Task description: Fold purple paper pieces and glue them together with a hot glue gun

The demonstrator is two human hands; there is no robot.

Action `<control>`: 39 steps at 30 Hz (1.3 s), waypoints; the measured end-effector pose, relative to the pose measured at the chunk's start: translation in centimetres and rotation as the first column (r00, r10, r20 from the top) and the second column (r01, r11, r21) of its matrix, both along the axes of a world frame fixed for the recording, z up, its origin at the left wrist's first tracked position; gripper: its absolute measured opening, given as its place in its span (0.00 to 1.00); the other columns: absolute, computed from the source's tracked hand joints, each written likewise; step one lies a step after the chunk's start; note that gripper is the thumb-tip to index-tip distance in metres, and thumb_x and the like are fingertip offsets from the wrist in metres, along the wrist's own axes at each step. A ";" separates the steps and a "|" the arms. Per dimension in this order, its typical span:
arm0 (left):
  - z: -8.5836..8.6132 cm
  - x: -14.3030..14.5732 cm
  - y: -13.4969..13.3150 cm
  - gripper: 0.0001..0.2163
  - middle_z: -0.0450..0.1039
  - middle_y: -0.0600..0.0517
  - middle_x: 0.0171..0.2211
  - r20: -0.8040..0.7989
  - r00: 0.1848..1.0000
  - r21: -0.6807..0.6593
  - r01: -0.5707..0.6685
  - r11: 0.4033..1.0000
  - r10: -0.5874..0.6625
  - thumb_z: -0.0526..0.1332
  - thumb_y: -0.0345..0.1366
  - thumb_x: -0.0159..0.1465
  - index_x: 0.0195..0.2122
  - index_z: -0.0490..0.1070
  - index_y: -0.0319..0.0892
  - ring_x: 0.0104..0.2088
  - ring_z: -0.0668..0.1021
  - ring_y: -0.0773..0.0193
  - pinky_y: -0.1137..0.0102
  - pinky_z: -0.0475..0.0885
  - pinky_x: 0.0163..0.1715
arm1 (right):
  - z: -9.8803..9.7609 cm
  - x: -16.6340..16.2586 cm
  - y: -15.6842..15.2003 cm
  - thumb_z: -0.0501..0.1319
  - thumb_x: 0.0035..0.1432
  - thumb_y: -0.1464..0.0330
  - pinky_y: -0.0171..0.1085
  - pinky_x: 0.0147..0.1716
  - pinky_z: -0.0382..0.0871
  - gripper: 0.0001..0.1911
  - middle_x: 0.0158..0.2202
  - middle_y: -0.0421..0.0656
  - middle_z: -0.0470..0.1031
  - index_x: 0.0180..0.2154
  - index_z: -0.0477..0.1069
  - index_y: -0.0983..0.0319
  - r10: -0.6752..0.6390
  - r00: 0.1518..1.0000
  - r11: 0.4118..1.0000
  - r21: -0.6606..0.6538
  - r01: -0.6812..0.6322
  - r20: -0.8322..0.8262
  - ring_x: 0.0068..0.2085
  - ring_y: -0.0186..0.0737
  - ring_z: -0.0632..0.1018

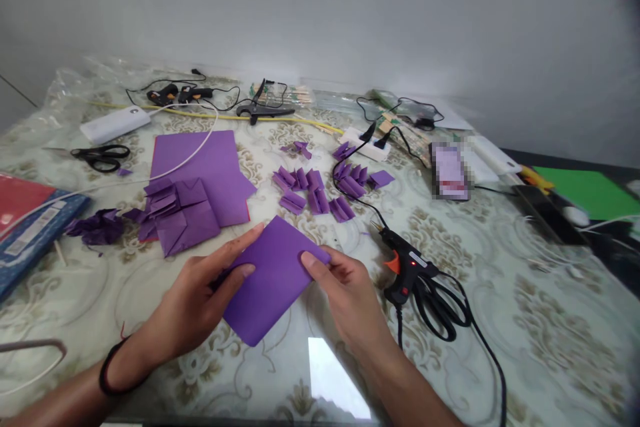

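Note:
A smooth square of purple paper (280, 280) is held up at an angle between my two hands, over the table. My left hand (205, 287) grips its left edge, thumb on top and fingers behind. On the opposite side my right hand (345, 287) pinches the right corner, its thumb lying on the face. Just beyond are several small folded purple paper pieces (317, 193). Left of them sit a stack of folded purple paper (187, 213) and flat purple sheets (200, 153). A crumpled purple scrap (97, 227) lies farther left.
A black glue gun (407, 267) with a lit red light lies right of my right hand, by black scissor handles (440, 307). Other scissors (103, 157) are at the left. Cords run to a white power strip (367, 145); a phone (449, 171) lies beyond.

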State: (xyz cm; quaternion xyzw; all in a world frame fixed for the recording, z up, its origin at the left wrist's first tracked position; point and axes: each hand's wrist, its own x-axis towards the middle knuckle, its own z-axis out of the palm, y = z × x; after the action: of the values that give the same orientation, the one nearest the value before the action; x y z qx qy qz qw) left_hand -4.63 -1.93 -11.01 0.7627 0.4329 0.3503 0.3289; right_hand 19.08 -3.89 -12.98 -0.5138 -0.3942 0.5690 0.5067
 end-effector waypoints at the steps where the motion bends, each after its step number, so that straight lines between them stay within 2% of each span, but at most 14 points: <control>1: -0.1 0.0 -0.1 0.24 0.68 0.58 0.71 0.007 1.000 -0.006 -0.003 1.000 0.003 0.62 0.38 0.78 0.73 0.66 0.61 0.68 0.77 0.58 0.69 0.78 0.64 | -0.1 -0.1 -0.1 0.73 0.62 0.49 0.35 0.35 0.72 0.19 0.31 0.41 0.80 0.34 0.83 0.59 -0.010 1.000 1.000 -0.005 0.009 -0.012 0.33 0.37 0.76; 9: -0.1 0.2 -0.3 0.25 0.67 0.57 0.72 0.039 0.999 -0.070 -0.009 0.997 0.012 0.62 0.37 0.78 0.74 0.65 0.62 0.68 0.77 0.58 0.71 0.78 0.63 | 0.2 -0.1 -0.1 0.75 0.60 0.50 0.35 0.34 0.71 0.18 0.29 0.40 0.80 0.32 0.84 0.58 -0.042 0.997 0.999 -0.007 0.041 -0.060 0.32 0.36 0.74; 13: -0.1 0.1 -0.5 0.25 0.67 0.56 0.72 0.044 0.998 -0.067 -0.031 0.997 0.034 0.63 0.38 0.77 0.74 0.65 0.61 0.68 0.77 0.57 0.68 0.76 0.65 | 0.2 0.0 -0.1 0.73 0.63 0.48 0.38 0.39 0.75 0.19 0.33 0.42 0.84 0.37 0.87 0.57 -0.028 0.996 1.000 0.004 0.029 -0.079 0.36 0.40 0.79; 19: 0.0 0.2 -0.5 0.24 0.70 0.54 0.71 0.033 0.998 -0.073 -0.044 0.996 0.047 0.63 0.38 0.77 0.73 0.67 0.59 0.65 0.80 0.56 0.67 0.79 0.62 | -0.2 0.1 -0.2 0.70 0.67 0.51 0.41 0.45 0.75 0.17 0.35 0.42 0.85 0.40 0.87 0.56 -0.027 0.998 0.999 0.015 0.028 -0.056 0.39 0.43 0.81; 26: 0.2 0.2 -0.2 0.25 0.74 0.55 0.69 0.051 0.997 -0.110 -0.055 0.992 0.061 0.62 0.40 0.77 0.74 0.66 0.59 0.65 0.81 0.54 0.59 0.77 0.67 | -0.4 0.4 -0.3 0.67 0.70 0.49 0.39 0.37 0.69 0.24 0.28 0.39 0.76 0.28 0.78 0.59 -0.058 0.998 0.998 0.021 0.058 0.003 0.33 0.40 0.73; 30: 0.2 0.2 -0.1 0.24 0.75 0.54 0.68 0.041 0.998 -0.091 -0.042 0.995 0.046 0.61 0.40 0.78 0.73 0.66 0.59 0.63 0.82 0.54 0.58 0.80 0.63 | -0.4 0.4 -0.2 0.66 0.70 0.49 0.39 0.37 0.69 0.24 0.28 0.39 0.75 0.28 0.76 0.59 -0.060 0.998 0.998 0.024 0.060 0.014 0.33 0.40 0.73; 35: 0.2 0.0 -0.1 0.24 0.75 0.55 0.68 0.028 0.997 -0.073 -0.064 0.995 0.066 0.62 0.39 0.77 0.73 0.67 0.59 0.66 0.80 0.54 0.57 0.74 0.69 | -0.2 0.3 -0.1 0.67 0.69 0.48 0.39 0.39 0.74 0.23 0.29 0.39 0.76 0.30 0.77 0.58 -0.023 1.000 1.000 0.002 0.023 -0.008 0.34 0.40 0.76; 39: 0.1 0.0 -0.1 0.23 0.76 0.55 0.68 0.033 0.998 -0.093 -0.058 0.994 0.062 0.62 0.39 0.77 0.73 0.68 0.58 0.66 0.80 0.55 0.58 0.74 0.69 | -0.2 0.2 -0.1 0.67 0.69 0.48 0.39 0.40 0.76 0.23 0.30 0.39 0.77 0.30 0.77 0.58 -0.034 0.999 0.999 0.001 0.034 0.001 0.35 0.40 0.77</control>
State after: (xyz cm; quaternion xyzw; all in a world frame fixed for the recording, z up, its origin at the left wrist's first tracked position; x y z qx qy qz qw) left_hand -4.61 -2.03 -10.88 0.7270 0.4654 0.3533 0.3608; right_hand 19.30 -3.96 -13.17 -0.5204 -0.3858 0.5599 0.5166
